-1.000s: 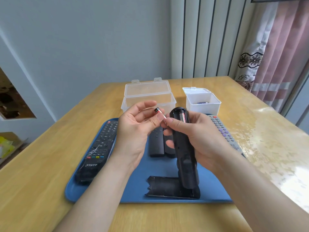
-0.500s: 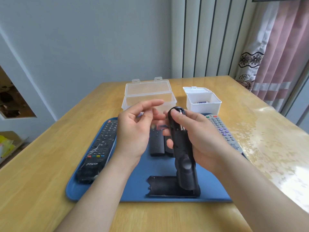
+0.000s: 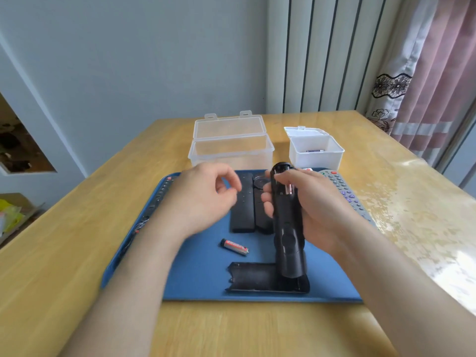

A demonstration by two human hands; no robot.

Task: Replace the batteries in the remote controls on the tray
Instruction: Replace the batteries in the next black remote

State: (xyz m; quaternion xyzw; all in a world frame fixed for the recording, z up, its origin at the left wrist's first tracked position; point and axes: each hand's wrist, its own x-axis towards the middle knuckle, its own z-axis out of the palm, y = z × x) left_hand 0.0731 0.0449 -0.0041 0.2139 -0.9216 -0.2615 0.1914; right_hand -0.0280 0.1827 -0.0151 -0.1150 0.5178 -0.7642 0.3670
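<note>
My right hand (image 3: 309,202) grips a black remote (image 3: 287,228) held upright over the blue tray (image 3: 195,279), its battery bay facing me with a battery end showing near the top. My left hand (image 3: 203,197) hovers to its left, fingers loosely curled and holding nothing. A red and silver battery (image 3: 234,246) lies loose on the tray below my left hand. The black battery cover (image 3: 257,277) lies flat at the tray's front. Two small black remotes (image 3: 242,207) lie side by side behind my hands. A grey remote (image 3: 345,191) rests on the tray's right edge.
A long black remote (image 3: 152,210) lies along the tray's left side, mostly hidden by my left arm. Behind the tray stand an open clear plastic box (image 3: 231,148) and an open white box (image 3: 315,150) with a battery inside. The wooden table (image 3: 77,240) extends on all sides.
My left hand held a battery at the remote's top a second ago; it has let go and moved left, and the battery now lies on the tray.
</note>
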